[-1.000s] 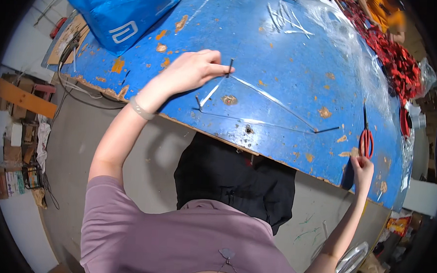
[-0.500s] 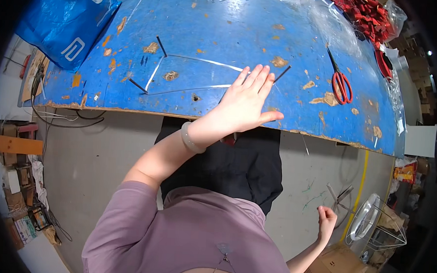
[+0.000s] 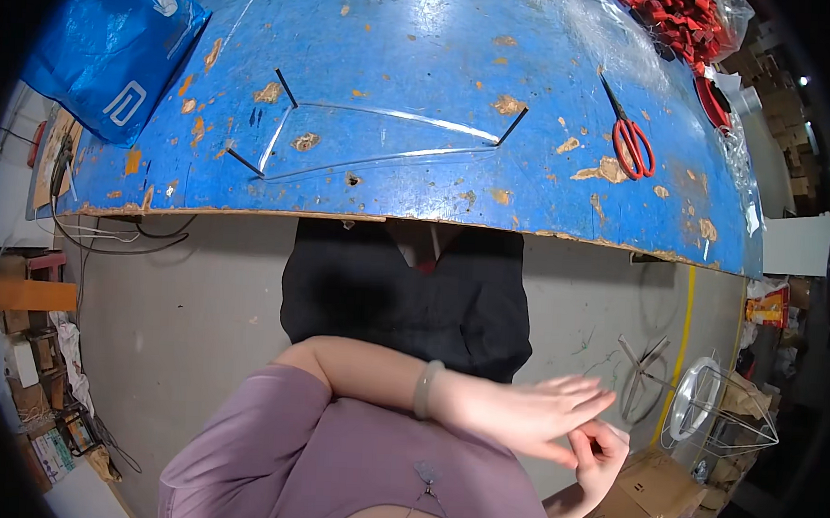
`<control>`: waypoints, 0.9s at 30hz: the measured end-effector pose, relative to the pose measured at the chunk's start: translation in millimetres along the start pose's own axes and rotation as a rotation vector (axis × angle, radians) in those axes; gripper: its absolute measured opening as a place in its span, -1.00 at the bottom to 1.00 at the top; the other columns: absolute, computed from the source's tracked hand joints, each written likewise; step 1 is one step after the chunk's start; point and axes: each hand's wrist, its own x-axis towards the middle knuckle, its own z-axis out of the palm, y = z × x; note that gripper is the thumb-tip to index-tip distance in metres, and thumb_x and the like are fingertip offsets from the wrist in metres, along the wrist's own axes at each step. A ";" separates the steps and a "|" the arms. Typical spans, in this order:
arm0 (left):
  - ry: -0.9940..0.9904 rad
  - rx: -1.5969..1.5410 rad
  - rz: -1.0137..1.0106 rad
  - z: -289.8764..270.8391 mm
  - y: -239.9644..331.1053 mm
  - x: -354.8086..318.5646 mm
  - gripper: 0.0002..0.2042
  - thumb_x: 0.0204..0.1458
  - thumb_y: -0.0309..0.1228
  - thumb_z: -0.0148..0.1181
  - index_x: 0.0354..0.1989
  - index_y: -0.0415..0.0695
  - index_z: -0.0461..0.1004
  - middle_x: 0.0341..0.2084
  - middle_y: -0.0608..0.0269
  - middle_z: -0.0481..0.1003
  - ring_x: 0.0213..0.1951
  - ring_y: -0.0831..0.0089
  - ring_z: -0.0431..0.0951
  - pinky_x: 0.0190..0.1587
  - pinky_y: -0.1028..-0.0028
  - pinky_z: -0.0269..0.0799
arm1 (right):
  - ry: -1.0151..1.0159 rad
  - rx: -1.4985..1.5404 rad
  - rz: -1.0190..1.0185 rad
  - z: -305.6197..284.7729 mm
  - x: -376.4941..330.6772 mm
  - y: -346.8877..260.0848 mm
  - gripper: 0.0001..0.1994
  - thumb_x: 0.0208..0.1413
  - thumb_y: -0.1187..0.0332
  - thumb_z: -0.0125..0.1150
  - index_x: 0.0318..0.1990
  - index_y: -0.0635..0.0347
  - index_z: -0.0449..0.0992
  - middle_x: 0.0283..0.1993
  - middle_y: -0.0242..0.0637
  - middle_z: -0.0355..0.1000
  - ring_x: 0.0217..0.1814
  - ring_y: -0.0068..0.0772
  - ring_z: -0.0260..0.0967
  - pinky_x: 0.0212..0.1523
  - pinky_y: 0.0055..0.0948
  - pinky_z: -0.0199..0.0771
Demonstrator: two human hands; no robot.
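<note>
Meeting at lower right, left hand lies open, flat; right hand curls loosely, empty; nearest, a thin wire frame on the bench, likely light, springy, best held mid-span.

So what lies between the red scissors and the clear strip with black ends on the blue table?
In the head view, only bare table: chipped blue paint with tan worn patches between the red scissors and the clear strip. No other object sits there.
</note>
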 end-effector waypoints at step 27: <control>0.717 -0.419 -1.092 -358.9 -114.0 -125.4 -0.74 0.11 -0.25 -0.14 -0.38 -0.19 0.38 -0.81 0.55 0.07 -0.73 0.77 0.02 -0.72 0.71 -0.10 | -0.076 0.036 -0.328 71.9 352.7 -120.7 -0.82 -0.02 0.33 0.13 -0.46 0.29 0.48 -0.66 -0.57 0.22 -0.64 -0.75 0.00 -0.62 -0.65 -0.02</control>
